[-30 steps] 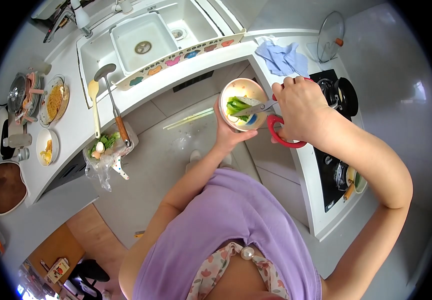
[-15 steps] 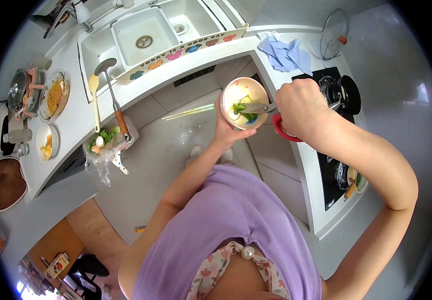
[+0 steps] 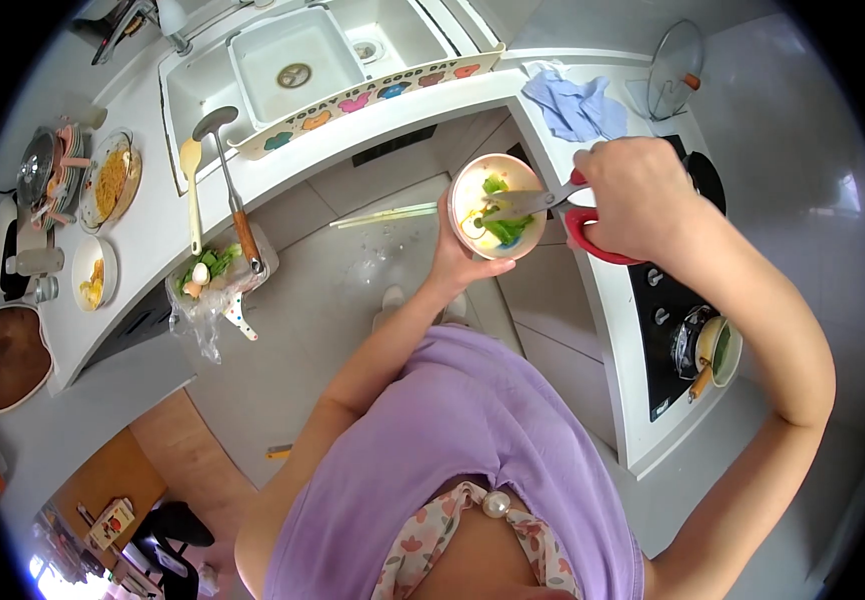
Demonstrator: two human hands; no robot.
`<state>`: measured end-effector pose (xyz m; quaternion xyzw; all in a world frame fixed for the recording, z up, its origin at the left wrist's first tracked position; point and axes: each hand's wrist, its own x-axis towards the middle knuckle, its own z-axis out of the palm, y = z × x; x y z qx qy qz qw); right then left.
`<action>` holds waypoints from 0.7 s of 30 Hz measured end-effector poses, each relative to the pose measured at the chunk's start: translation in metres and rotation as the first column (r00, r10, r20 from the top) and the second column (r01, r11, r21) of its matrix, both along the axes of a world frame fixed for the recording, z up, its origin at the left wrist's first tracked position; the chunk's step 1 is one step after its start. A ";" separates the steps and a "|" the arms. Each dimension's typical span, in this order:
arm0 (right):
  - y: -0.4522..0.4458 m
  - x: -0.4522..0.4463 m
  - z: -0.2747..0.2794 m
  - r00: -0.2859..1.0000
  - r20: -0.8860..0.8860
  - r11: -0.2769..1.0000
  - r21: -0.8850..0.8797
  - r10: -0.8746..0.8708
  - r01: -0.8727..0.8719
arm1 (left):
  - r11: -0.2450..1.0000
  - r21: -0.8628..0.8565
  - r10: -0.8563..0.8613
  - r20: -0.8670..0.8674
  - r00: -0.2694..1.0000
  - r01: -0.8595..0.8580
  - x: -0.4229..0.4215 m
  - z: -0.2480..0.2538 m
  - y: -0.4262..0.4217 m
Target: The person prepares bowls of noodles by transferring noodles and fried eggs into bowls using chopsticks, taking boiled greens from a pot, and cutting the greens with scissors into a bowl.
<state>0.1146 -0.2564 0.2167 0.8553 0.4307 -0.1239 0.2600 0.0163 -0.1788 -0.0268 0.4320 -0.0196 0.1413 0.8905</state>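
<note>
My left hand (image 3: 459, 262) is wrapped round the lower left side of a pale bowl (image 3: 471, 178). Green leaves (image 3: 509, 230) lie inside it, with some yellowish bits. At the right of the bowl, my right hand (image 3: 638, 195) grips red-handled scissors (image 3: 601, 240) by the handles. Their blades reach over the rim into the bowl, among the leaves, and look slightly apart.
A white sink (image 3: 253, 150) is at the top, with a ladle (image 3: 228, 170) and a yellow spatula (image 3: 193, 200) beside it. On the right counter are a blue cloth (image 3: 578, 105), a glass lid (image 3: 675, 75), a black stove (image 3: 661, 345) and a pot (image 3: 723, 350).
The scissors dipped into the bowl with blades closer together, then opened somewhat. My right hand has shifted right and slightly up. The leaves lie differently; the bowl moved slightly right.
</note>
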 end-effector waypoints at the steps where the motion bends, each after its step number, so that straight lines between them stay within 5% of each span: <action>1: 0.000 0.001 0.006 0.999 -0.012 0.998 -0.052 -0.046 0.046 | 1.000 0.005 0.004 0.001 1.000 -0.004 0.000 0.001 0.001; 9: -0.008 -0.005 -0.007 0.997 0.065 0.989 -0.145 0.052 -0.043 | 1.000 -0.031 -0.001 0.032 1.000 0.002 0.001 0.005 -0.001; 21: 0.011 -0.021 -0.006 0.999 0.021 0.951 -0.309 -0.027 0.032 | 1.000 -0.002 0.016 0.055 0.998 -0.016 -0.002 0.009 -0.001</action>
